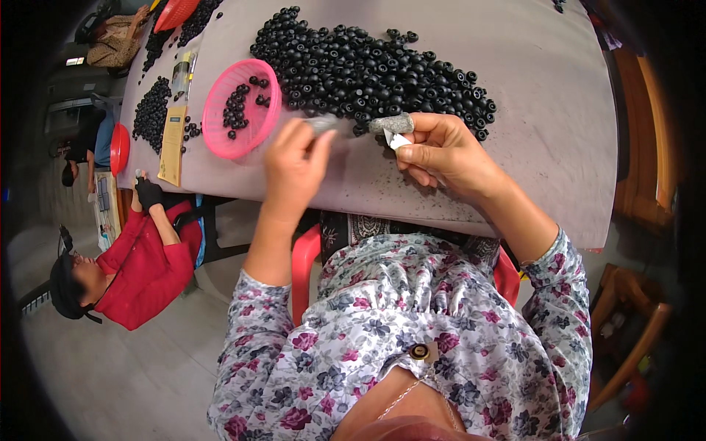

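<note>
A grey table point(471, 88) carries a wide heap of black beads point(368, 70), lying just beyond both hands. A pink basket point(241, 109) with a few beads stands left of the heap. To the left sits a person in a red top point(143, 268). The right hand point(441, 154) pinches a small white piece point(398, 140) at the heap's near edge, its forefinger capped in grey. The left hand point(294, 165) is curled, fingertips blurred; what it grips cannot be told.
</note>
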Motion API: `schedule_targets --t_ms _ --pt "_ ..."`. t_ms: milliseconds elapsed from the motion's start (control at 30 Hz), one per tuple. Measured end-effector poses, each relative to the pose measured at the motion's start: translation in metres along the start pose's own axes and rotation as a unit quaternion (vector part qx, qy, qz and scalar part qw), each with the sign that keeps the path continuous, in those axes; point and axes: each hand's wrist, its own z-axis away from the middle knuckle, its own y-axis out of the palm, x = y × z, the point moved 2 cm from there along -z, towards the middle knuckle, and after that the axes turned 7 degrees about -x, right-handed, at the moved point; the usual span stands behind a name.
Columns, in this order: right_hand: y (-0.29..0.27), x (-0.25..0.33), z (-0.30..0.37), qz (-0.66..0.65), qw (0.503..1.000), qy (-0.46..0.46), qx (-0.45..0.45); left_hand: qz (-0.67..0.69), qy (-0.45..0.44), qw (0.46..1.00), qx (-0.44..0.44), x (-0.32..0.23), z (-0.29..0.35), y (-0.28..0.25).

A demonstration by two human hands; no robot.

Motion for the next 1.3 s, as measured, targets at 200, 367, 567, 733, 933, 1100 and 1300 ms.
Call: schedule_targets --t_ms 200,367,567,733,933,1100,1300 --pt "0.001 0.001 0.000 -0.005 1.000 -0.005 -0.013 0.048 -0.099 0.993 0.049 -0.002 -0.002 0.030" --pt "0.003 0.001 0.001 0.002 1.000 0.011 -0.022 0.045 -0.113 0.987 0.108 -0.001 -0.003 0.034" --pt "0.005 0.001 0.002 0.052 0.999 0.010 -0.013 -0.007 -0.121 0.984 0.134 -0.004 0.003 0.028" --pt "0.008 -0.001 0.002 0.090 0.996 -0.007 0.027 0.421 -0.407 0.806 0.085 -0.003 0.021 0.029" --pt "0.007 -0.004 0.002 0.087 0.995 -0.026 0.047 0.639 -0.494 0.580 0.104 -0.017 0.027 0.032" --pt "0.004 -0.008 0.001 0.094 0.994 -0.019 0.058 0.655 -0.517 0.537 0.118 -0.017 0.031 0.040" --pt "0.006 -0.004 0.003 0.070 0.996 -0.012 0.053 0.675 -0.532 0.492 0.138 -0.017 0.033 0.041"
